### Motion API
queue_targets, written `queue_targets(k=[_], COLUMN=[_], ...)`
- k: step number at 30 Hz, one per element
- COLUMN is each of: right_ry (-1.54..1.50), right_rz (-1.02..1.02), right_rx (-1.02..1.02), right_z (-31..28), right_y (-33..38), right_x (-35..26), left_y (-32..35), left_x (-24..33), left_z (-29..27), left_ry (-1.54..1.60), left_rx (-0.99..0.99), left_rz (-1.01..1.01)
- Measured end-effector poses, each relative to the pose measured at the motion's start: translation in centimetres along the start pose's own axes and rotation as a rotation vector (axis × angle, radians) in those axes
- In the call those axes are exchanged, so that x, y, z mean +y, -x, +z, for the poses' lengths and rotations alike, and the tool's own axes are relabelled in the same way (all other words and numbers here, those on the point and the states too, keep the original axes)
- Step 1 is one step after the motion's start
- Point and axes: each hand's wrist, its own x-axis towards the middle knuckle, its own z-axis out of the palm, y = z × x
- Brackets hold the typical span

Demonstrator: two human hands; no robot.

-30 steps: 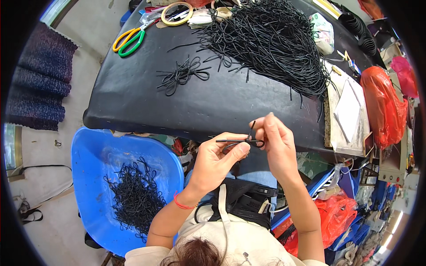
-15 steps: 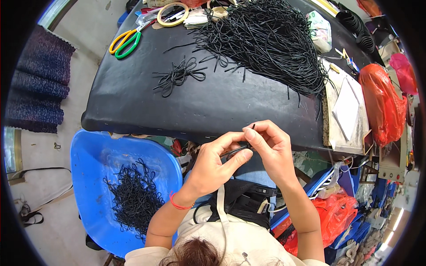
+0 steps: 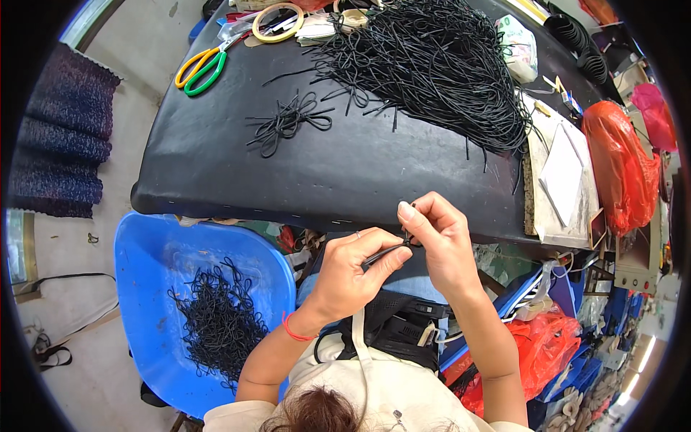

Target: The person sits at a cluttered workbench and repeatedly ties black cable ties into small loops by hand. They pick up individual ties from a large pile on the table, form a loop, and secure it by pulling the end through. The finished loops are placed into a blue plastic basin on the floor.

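Just off the table's near edge, my left hand [image 3: 358, 270] pinches a black cord [image 3: 380, 254] between thumb and fingers. Close against it, my right hand [image 3: 440, 234] has thumb and forefinger bent together at the cord's end; the rest of its fingers curl behind. How the cord runs between the fingertips is partly hidden. On the black table [image 3: 216, 151] lies a small bunch of looped black cords [image 3: 288, 126]. Farther back spreads a large heap of long black cords [image 3: 432, 72].
A blue tub [image 3: 137, 288] with knotted black cords [image 3: 219, 317] stands below left. Scissors [image 3: 205, 70] and a tape roll [image 3: 278, 21] lie at the far left. On the right are a pale board [image 3: 568, 230], a white tile [image 3: 563, 180] and a red plastic bag [image 3: 622, 169].
My left hand has turned slightly and dropped a little, with its fingers closer together. My right thumb and forefinger have shifted on the cord's end. The table's things look unmoved.
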Motion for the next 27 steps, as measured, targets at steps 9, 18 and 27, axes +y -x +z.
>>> queue_targets(k=[9,18,27], right_ry=[-0.170,0.504,0.060], right_rz=[0.056,-0.448,0.001], right_rx=[0.032,0.088,-0.052], right_z=[-0.1,0.9,-0.6], right_y=[0.2,1.1,0.8], right_x=[-1.9,-0.3,-1.6], left_y=[-0.1,-0.4,-0.2], left_x=[0.0,0.3,0.2], left_z=[-0.9,-0.6,0.5], left_ry=[0.386,0.371,0.110], left_rx=[0.020,0.009,0.182], left_rz=[-0.186,-0.329,-0.196])
